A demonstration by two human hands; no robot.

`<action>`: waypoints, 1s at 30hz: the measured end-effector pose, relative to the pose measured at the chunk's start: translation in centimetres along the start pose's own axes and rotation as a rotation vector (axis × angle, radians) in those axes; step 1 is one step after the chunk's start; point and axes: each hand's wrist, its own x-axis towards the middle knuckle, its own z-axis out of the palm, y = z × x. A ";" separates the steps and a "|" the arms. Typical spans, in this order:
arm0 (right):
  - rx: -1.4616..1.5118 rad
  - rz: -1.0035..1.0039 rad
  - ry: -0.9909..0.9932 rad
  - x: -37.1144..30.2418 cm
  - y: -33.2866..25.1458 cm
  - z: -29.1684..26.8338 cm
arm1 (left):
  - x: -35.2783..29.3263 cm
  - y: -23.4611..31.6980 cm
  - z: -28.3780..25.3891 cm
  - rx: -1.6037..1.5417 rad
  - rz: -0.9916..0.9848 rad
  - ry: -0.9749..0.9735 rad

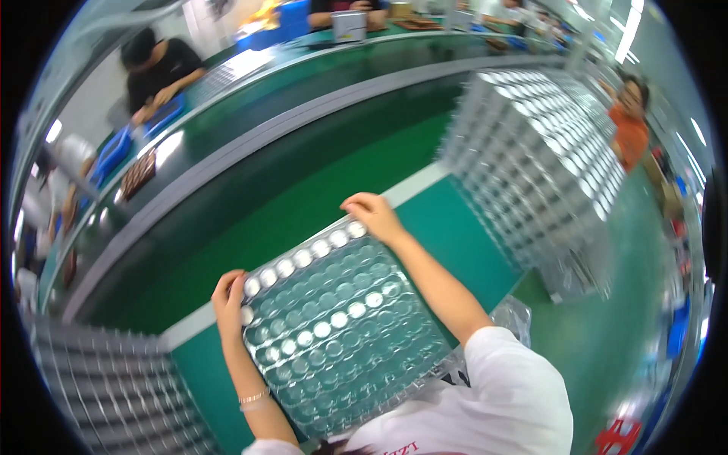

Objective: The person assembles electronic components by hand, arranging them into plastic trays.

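Observation:
A clear plastic blister tray (326, 334) with rows of round pockets lies in front of me on a green work surface. Its far row and one middle row look white; whether those are round pieces or glare I cannot tell. My left hand (228, 294) is closed on the tray's far left corner, thumb and fingers together at the edge. At the far right corner my right hand (374, 215) has its fingers bent over the rim, gripping it. The near edge of the tray reaches my white shirt.
A tall stack of clear trays (531, 144) stands at the right, another stack (114, 387) at the lower left. Beyond the green surface (470, 220) runs a green conveyor belt (288, 205). People work across it, near blue trays (114, 155). A person in orange (629, 136) is far right.

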 end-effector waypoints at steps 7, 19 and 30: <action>0.105 0.102 -0.010 0.2 0.4 0.7 | 0.2 -0.8 -0.6 -0.089 -0.044 0.023; 0.099 0.114 -0.028 -0.2 -0.1 0.7 | -0.4 -0.4 -0.7 -0.093 -0.047 0.043; 0.110 0.104 -0.018 0.2 0.0 0.8 | 0.0 -0.7 -0.7 -0.106 -0.032 0.043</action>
